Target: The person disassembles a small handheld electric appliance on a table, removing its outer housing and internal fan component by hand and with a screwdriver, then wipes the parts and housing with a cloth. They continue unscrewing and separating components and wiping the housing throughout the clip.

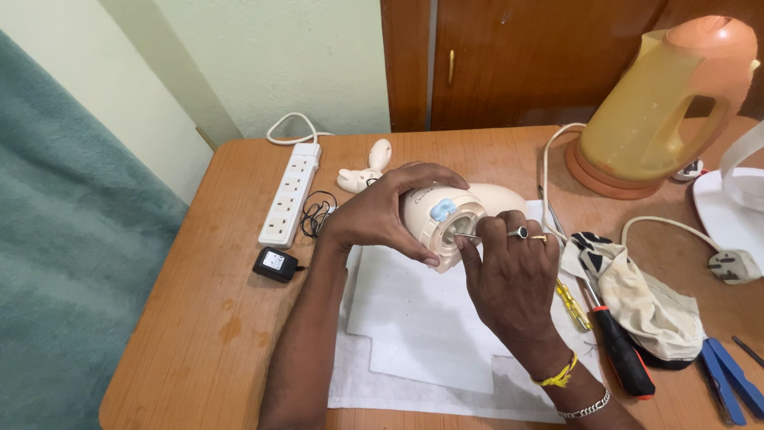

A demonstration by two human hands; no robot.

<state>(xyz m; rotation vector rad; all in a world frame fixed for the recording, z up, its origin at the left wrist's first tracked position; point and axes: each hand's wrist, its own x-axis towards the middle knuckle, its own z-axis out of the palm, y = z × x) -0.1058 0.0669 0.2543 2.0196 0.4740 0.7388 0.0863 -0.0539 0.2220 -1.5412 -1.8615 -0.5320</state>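
**Holding a cream appliance body over the desk: items by size**

Listing from the largest down, you have before you:

1. Desk, wooden, carrying everything below.
2. Blanket, teal, hanging at your left beside the desk.
3. Kettle, yellow-orange plastic, standing at the far right corner on its base.
4. White paper sheets, spread under your hands at the near middle.
5. Cream appliance body, rounded, lying on its side above the paper sheets, its open end with a blue button turned towards you. Your left hand wraps it from the left, fingers clenched around the shell. Your right hand pinches a thin metal tool, whose tip sits in the open end.
6. Power strip, white, far left, well apart from the body.
7. Patterned cloth, crumpled, just right of your right hand.
8. Red-and-black screwdriver, lying beside the cloth.
9. Blue-handled tool, near right edge.
10. White plug, on its cable, right side.
11. Yellow screwdriver, small, touching the paper's right edge.
12. Cream detached part, just beyond your left hand.
13. Black adapter, near the power strip.
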